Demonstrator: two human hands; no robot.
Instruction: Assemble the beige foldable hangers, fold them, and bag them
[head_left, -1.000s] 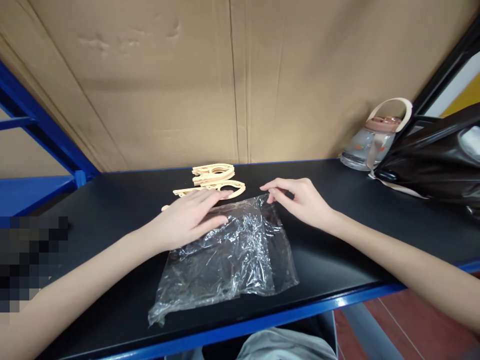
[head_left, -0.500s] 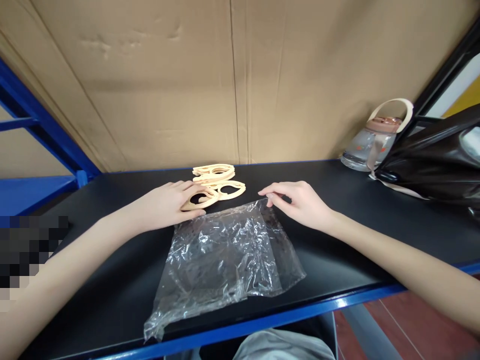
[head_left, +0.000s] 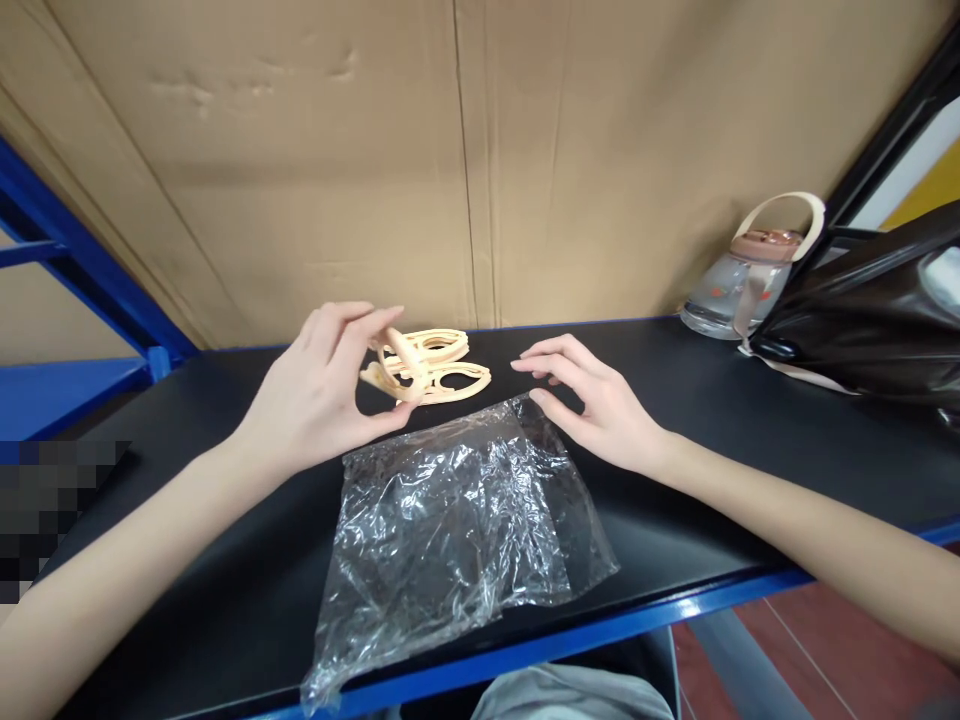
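Observation:
My left hand [head_left: 322, 385] pinches a cream plastic oval frame [head_left: 407, 352] between the thumb below and the fingers above. This piece is tipped up off the tabletop, its left part hidden by my fingers. Right behind it lie more cream plastic oval frames [head_left: 469, 378], flat and close together. A crinkled clear plastic bag [head_left: 450, 510] is spread out in front of them, its far edge near my left thumb. My right hand [head_left: 592, 400] hovers by the bag's far right corner, fingers apart and holding nothing; whether the thumb touches the bag I cannot tell.
The black tabletop [head_left: 675, 520] has a blue front edge. A clear water bottle [head_left: 739, 285] with a cream handle stands at the back right, next to a dark shiny bag [head_left: 877, 310]. Cardboard [head_left: 337, 170] walls off the back. A blue metal frame [head_left: 82, 260] rises on the left.
My left hand has risen and turned, lifting one cream frame from lying flat to tipped up. My right hand's fingers have spread. The clear bag has shifted slightly towards me.

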